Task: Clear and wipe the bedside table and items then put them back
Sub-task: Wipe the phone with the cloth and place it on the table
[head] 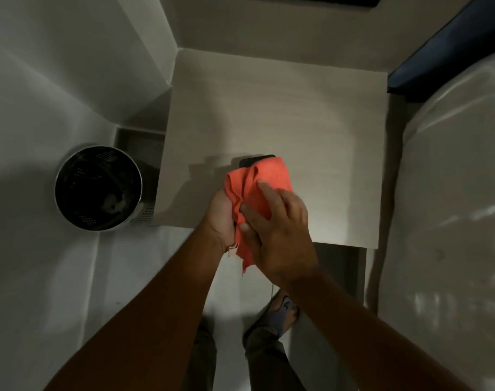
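Note:
The pale wooden bedside table (283,108) fills the middle of the head view, its top bare. Above its front edge I hold a flat black item (253,160), mostly hidden under an orange cloth (269,176). My left hand (221,215) grips the item from below and the left. My right hand (280,230) presses the cloth onto its upper face, fingers spread over the fabric. A ragged corner of the cloth hangs down between my wrists.
A round perforated metal bin (98,187) stands on the floor left of the table. A white bed (452,207) with a dark headboard (438,52) borders the right. White walls close the left side. My feet (283,309) stand in front of the table.

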Action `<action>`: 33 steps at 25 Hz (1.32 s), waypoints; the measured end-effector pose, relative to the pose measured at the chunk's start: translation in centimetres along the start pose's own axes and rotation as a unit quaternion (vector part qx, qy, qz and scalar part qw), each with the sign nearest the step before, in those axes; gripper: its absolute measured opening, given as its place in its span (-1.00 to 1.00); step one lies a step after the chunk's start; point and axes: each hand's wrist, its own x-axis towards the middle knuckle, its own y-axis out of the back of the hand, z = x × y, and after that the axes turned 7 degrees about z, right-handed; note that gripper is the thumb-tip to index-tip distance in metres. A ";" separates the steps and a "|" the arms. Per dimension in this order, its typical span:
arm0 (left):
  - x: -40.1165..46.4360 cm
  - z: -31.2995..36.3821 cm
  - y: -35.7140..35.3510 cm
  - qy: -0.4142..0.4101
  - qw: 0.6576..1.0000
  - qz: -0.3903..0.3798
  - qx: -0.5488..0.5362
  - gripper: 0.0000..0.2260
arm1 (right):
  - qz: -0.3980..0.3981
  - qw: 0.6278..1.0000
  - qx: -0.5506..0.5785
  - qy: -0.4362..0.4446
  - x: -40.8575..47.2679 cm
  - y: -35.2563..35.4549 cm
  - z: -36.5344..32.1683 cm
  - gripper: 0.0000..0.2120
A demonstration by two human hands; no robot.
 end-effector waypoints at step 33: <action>6.3 9.8 1.7 -0.178 0.907 0.188 0.333 -0.34 | -0.143 0.980 0.019 -0.136 2.3 1.2 4.7 -0.55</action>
